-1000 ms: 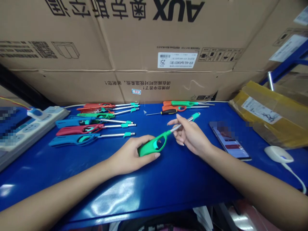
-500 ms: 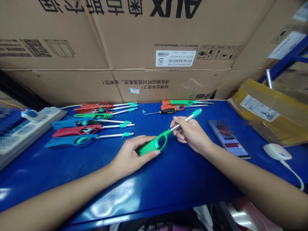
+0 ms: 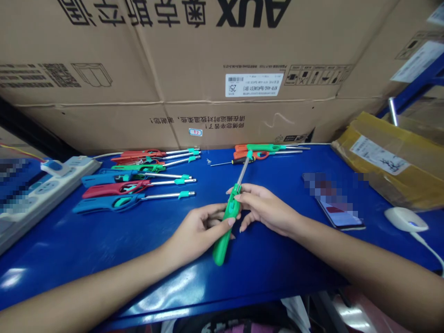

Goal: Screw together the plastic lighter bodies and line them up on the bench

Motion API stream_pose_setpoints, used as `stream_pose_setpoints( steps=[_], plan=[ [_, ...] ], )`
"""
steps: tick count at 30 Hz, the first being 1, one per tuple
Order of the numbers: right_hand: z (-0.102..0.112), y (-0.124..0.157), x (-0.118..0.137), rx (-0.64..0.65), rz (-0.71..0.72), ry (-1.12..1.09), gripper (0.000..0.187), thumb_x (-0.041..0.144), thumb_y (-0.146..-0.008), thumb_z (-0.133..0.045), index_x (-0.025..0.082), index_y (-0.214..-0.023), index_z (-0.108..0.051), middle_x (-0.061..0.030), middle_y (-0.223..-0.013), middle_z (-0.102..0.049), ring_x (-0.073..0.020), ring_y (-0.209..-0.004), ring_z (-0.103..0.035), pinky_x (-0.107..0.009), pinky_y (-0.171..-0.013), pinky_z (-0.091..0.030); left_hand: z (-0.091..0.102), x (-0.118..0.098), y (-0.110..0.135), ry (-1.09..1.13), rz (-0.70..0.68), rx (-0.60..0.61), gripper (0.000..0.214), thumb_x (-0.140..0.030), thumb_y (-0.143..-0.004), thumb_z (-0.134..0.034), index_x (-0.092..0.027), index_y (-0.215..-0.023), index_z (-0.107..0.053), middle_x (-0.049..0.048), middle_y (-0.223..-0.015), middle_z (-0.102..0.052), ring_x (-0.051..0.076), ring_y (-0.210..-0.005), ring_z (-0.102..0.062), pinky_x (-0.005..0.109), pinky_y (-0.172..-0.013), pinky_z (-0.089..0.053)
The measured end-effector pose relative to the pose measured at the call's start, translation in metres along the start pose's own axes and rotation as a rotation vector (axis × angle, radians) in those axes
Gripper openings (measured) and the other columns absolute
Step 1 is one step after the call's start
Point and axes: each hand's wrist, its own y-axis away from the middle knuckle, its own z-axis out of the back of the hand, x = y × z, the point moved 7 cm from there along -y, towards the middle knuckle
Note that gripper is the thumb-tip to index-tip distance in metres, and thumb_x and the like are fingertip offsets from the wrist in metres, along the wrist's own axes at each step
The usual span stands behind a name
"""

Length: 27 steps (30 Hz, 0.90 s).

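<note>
A green long-neck lighter (image 3: 225,229) with a metal tube and teal tip points away from me over the blue table (image 3: 104,236). My left hand (image 3: 199,231) grips its handle from the left, thumb on the green body. From the right, my right hand (image 3: 262,208) pinches the top of the handle where the tube begins. To the left lies a row of several blue, red and green lighters (image 3: 135,182). More lighters (image 3: 263,150) and a small screwdriver (image 3: 231,162) lie at the back.
Large cardboard boxes (image 3: 208,69) wall off the back of the table. A white power strip (image 3: 41,185) lies at the left edge. A phone (image 3: 338,206), a white mouse (image 3: 404,219) and a yellow-taped parcel (image 3: 385,159) sit at the right.
The green lighter has turned from lying slantwise to pointing almost straight away from me. My right hand slid from the metal tube down to the handle's top.
</note>
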Motion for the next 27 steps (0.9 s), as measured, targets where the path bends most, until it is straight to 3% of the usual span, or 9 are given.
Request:
stream_pose_setpoints(
  steps=[7,15,20,27],
  plan=[
    [0.0052,0.0007,0.0023,0.047,-0.013,-0.073,0.019,0.020,-0.085,-0.062,0.015,-0.103,-0.061,-0.0021,-0.076,-0.063,-0.0130,-0.067,-0.060,-0.029,-0.055,-0.062,-0.0005,0.0011,-0.0034,0.052,0.023,0.102,0.053,-0.048,-0.089,-0.071,-0.012,-0.128,-0.063,0.0096,-0.103,-0.075,0.021,-0.085,-0.075,0.031,-0.080,-0.060],
    [0.0055,0.0020,0.0026,0.006,-0.033,0.004,0.027,0.013,-0.077,-0.061,0.015,-0.103,-0.061,-0.0016,-0.079,-0.063,-0.0135,-0.068,-0.063,-0.028,-0.055,-0.062,-0.0020,0.0031,-0.0027,0.045,0.023,0.091,0.049,-0.041,-0.089,-0.073,-0.013,-0.128,-0.063,0.0092,-0.108,-0.077,0.019,-0.087,-0.075,0.028,-0.083,-0.060],
    [0.0033,0.0005,0.0031,0.008,-0.024,0.017,0.015,0.015,-0.076,-0.063,0.016,-0.090,-0.059,-0.0013,-0.083,-0.062,-0.0114,-0.068,-0.062,-0.025,-0.056,-0.061,-0.0022,0.0007,-0.0036,0.043,0.036,0.098,0.051,-0.045,-0.089,-0.072,-0.013,-0.127,-0.063,0.0116,-0.111,-0.076,0.021,-0.088,-0.076,0.029,-0.079,-0.060],
    [0.0048,-0.0004,0.0002,0.022,-0.029,0.079,0.015,0.016,-0.072,-0.065,0.017,-0.085,-0.058,0.0010,-0.079,-0.060,-0.0098,-0.063,-0.062,-0.021,-0.052,-0.056,-0.0047,0.0003,-0.0007,0.078,0.123,0.133,0.051,-0.051,-0.090,-0.070,-0.017,-0.127,-0.064,0.0135,-0.122,-0.073,0.024,-0.099,-0.076,0.033,-0.087,-0.059]
  ],
)
